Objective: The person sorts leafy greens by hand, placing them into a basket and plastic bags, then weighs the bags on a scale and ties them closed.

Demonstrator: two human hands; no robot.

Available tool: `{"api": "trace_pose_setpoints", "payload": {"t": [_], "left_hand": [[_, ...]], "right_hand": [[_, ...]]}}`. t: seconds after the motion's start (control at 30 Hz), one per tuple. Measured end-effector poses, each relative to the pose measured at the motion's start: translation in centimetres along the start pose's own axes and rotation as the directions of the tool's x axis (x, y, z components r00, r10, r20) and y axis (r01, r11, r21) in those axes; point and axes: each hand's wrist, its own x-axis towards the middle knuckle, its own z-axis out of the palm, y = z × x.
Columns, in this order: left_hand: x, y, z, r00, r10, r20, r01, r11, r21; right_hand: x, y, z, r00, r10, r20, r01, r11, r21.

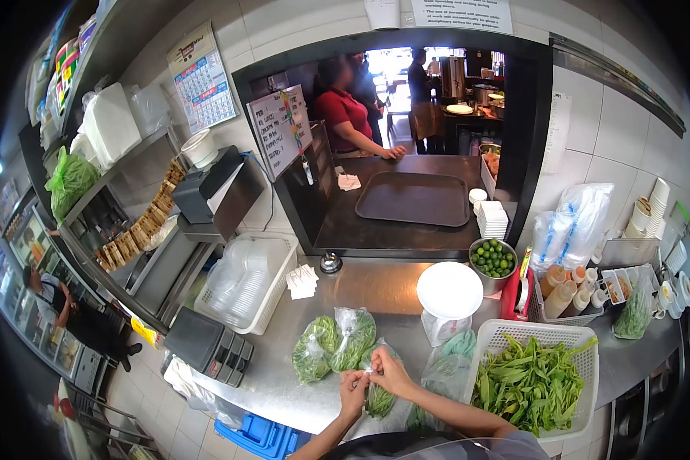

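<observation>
On the steel counter (345, 287), my left hand (353, 389) and my right hand (389, 372) pinch the gathered neck of a clear plastic bag of green vegetables (380, 399). Their fingertips almost meet at the neck. Just beyond my hands lie two closed clear bags of greens, one on the left (313, 351) and one beside it (353, 340). To the right of my right arm, a white basket (479, 360) holds loose leafy greens (527, 383). Crumpled plastic bags (446, 376) lie between that arm and the basket.
A white plate stack (450, 290), a bowl of green limes (492, 259) and a bottle basket (567, 295) stand behind. Containers fill another basket (245, 280) at left. A tray (412, 198) lies in the pass window, a person in red (345, 115) beyond it.
</observation>
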Motion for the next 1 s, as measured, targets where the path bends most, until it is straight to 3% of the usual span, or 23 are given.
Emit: {"api": "trace_pose_setpoints", "payload": {"t": [0.2, 0.27, 0.37, 0.57, 0.63, 0.77, 0.83, 0.93, 1.0], "left_hand": [[0.1, 2.9, -0.2, 0.922, -0.240, 0.303, 0.332, 0.894, -0.301], [0.6, 2.5, -0.4, 0.900, -0.247, 0.358, 0.356, 0.891, -0.281], [2.0, 1.3, -0.5, 0.872, -0.258, 0.415, 0.373, 0.900, -0.224], [2.7, 2.3, -1.3, 0.842, -0.269, 0.468, 0.310, 0.951, -0.011], [2.0, 3.3, -1.6, 0.810, -0.335, 0.481, 0.368, 0.929, 0.027], [1.6, 2.2, -2.0, 0.877, -0.154, 0.456, 0.101, 0.985, 0.138], [1.3, 2.3, -1.8, 0.898, -0.032, 0.440, -0.074, 0.972, 0.221], [0.9, 3.6, -1.5, 0.909, -0.006, 0.416, -0.163, 0.915, 0.370], [0.4, 4.0, -1.0, 0.929, 0.034, 0.369, -0.176, 0.917, 0.358]], "right_hand": [[0.6, 2.9, -0.7, 0.997, -0.015, 0.078, 0.006, 0.993, 0.120], [0.8, 3.5, -1.1, 0.992, -0.033, 0.121, 0.018, 0.992, 0.128], [0.8, 2.6, -1.7, 0.975, 0.069, 0.210, -0.111, 0.975, 0.194], [-0.2, 1.7, -1.4, 1.000, 0.017, 0.012, -0.014, 0.972, -0.234], [-0.6, 1.3, -1.5, 0.995, 0.098, 0.020, -0.092, 0.979, -0.182], [-0.8, 0.4, -1.9, 0.980, 0.186, 0.075, -0.165, 0.959, -0.232], [-0.5, 0.1, -2.2, 0.971, 0.197, 0.137, -0.136, 0.923, -0.361], [0.0, 0.0, -2.4, 0.962, 0.209, 0.178, -0.109, 0.886, -0.450], [0.2, 0.3, -2.3, 0.963, 0.196, 0.186, -0.085, 0.872, -0.482]]}}
